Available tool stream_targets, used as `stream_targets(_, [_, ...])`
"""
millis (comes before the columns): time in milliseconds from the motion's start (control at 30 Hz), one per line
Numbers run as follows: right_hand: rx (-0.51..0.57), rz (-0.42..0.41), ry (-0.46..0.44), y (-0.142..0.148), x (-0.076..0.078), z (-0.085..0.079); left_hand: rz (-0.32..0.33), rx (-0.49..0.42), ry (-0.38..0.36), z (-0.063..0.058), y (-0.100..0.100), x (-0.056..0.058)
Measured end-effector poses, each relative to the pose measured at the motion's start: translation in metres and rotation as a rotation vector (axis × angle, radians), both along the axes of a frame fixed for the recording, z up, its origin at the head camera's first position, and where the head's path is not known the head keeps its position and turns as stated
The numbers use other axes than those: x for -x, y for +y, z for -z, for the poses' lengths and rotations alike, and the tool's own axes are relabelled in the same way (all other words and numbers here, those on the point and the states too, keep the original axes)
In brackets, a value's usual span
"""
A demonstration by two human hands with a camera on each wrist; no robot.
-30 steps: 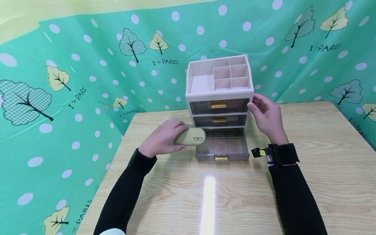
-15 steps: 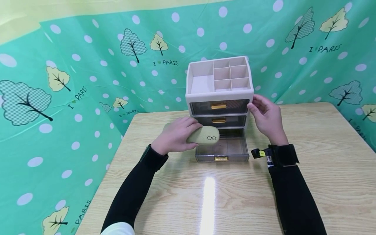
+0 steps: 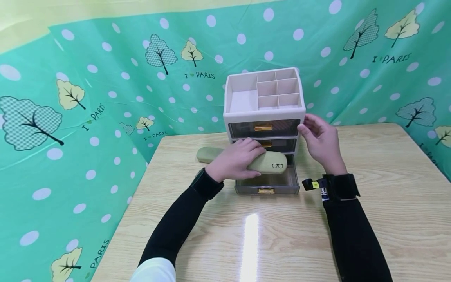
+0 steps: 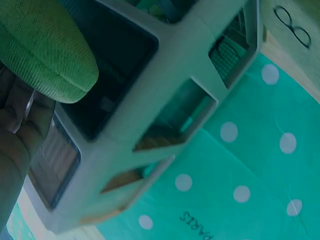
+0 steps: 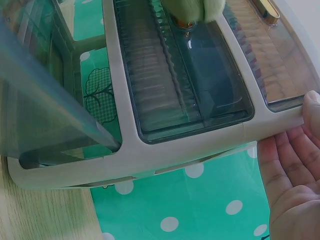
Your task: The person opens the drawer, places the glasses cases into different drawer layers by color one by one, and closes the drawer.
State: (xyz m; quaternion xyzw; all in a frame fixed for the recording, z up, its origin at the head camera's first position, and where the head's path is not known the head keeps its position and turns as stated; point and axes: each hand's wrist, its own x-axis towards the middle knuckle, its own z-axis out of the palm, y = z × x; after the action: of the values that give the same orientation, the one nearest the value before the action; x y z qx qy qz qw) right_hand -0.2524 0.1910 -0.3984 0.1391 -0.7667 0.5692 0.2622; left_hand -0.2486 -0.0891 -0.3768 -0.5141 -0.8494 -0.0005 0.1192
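Note:
An olive-green glasses case [image 3: 273,161] with a small spectacles drawing is gripped by my left hand [image 3: 237,159], over the pulled-out bottom drawer [image 3: 271,182]. The left wrist view shows the end of the case [image 4: 47,50] above my curled fingers [image 4: 37,117]. Left of that hand a similar green rounded shape [image 3: 208,154] shows, partly hidden; it looks like a separate piece on the table. My right hand [image 3: 321,143] holds the right side of the white drawer unit [image 3: 262,116], its thumb on the front edge and fingers [image 5: 295,155] along the side.
The unit's two upper drawers are closed, with gold handles [image 3: 263,127]. An open divided tray [image 3: 243,100] forms its top. The wooden table [image 3: 201,235] reaches back to a green dotted cloth [image 3: 116,98].
My left hand has carried the glasses case to the right across the open drawer. This uncovers the green shape behind, whose left end stays put. My right hand keeps its place on the unit.

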Motion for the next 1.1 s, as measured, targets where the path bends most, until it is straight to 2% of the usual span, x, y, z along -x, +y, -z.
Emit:
stream_targets(233, [0.006,-0.007,-0.007,0.0,-0.002,-0.002,-0.014,0.053,-0.001,0.01,0.016,0.003])
stream_targets(567, [0.008,-0.003,-0.01,0.001,-0.001,-0.001,-0.031,0.118,0.001,0.019,0.028,0.005])
stream_targets(967, [0.003,0.004,0.004,0.0,0.001,0.001,-0.07,0.2,-0.059,0.024,0.034,0.004])
stream_targets(1100, [-0.003,0.004,0.006,0.0,0.002,0.001,-0.089,0.225,-0.1,0.026,0.035,0.005])
